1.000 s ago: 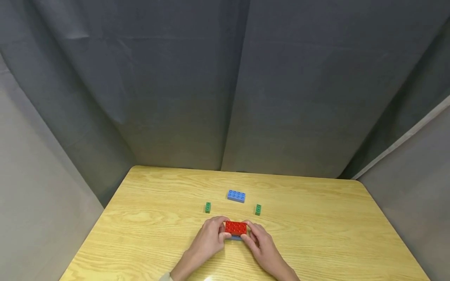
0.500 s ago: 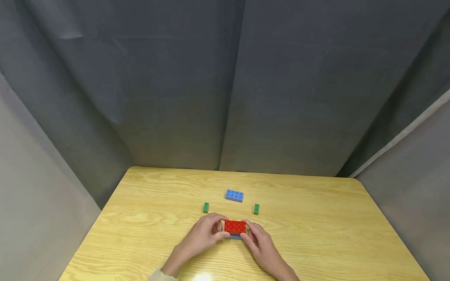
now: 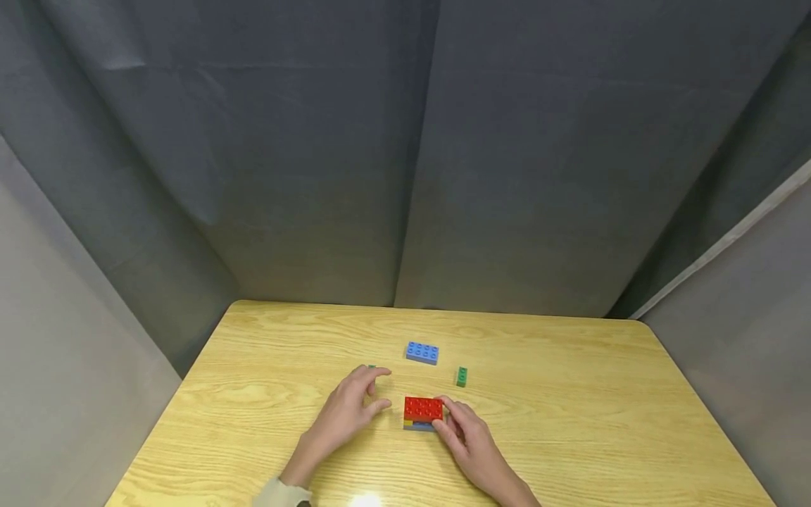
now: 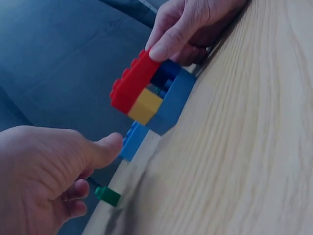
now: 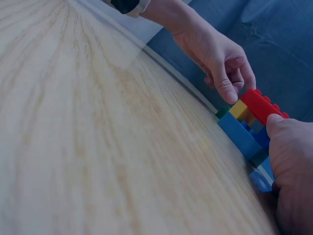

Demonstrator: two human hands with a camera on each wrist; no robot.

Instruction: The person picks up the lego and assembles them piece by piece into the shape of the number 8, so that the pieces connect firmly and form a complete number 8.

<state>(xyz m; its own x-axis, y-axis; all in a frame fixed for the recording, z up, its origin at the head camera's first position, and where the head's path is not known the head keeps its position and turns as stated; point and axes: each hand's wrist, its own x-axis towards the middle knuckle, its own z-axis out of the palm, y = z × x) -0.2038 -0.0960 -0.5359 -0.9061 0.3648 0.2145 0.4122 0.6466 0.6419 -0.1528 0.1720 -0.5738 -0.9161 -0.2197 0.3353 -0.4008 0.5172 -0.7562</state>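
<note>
A small toy-brick stack stands near the middle of the table. Its top is a red brick [image 3: 422,407], its bottom a blue brick [image 4: 175,104]. Between them sit a yellow brick [image 4: 145,106] at the left end and a dark blue one [image 4: 166,72] at the right, with a gap in the middle. My right hand [image 3: 472,447] holds the red brick's right end between thumb and fingers. Left of the stack, my left hand [image 3: 345,408] is apart from it, thumb and fingers spread, holding nothing. A green brick [image 4: 107,196] lies close by, mostly hidden behind that hand in the head view.
Behind the stack lies another blue brick [image 3: 422,353]. A second small green brick [image 3: 462,377] is to its right. The wooden table [image 3: 570,408] ends at grey curtains [image 3: 507,211] on the far side.
My left hand has let go of the red brick and moved left and slightly away from me, uncovering the stack's yellow left end. My right hand has kept its hold.
</note>
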